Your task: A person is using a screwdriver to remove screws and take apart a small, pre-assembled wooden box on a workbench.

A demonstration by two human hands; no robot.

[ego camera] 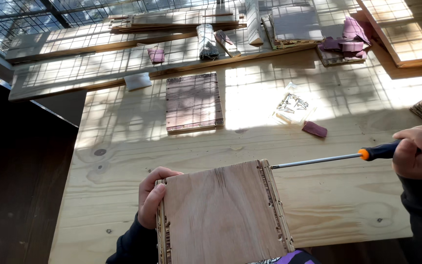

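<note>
While gripped, pale plywood box [221,215], perforated edges.

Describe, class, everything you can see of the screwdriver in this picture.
The screwdriver has a long, thin, grey metal shaft and a black handle with an orange collar where the shaft enters. It lies almost level, pointing left. The right hand grips the handle, hiding its end. The tip meets the upper right edge of the plywood box, which the left hand steadies above the pale wooden tabletop.
</note>
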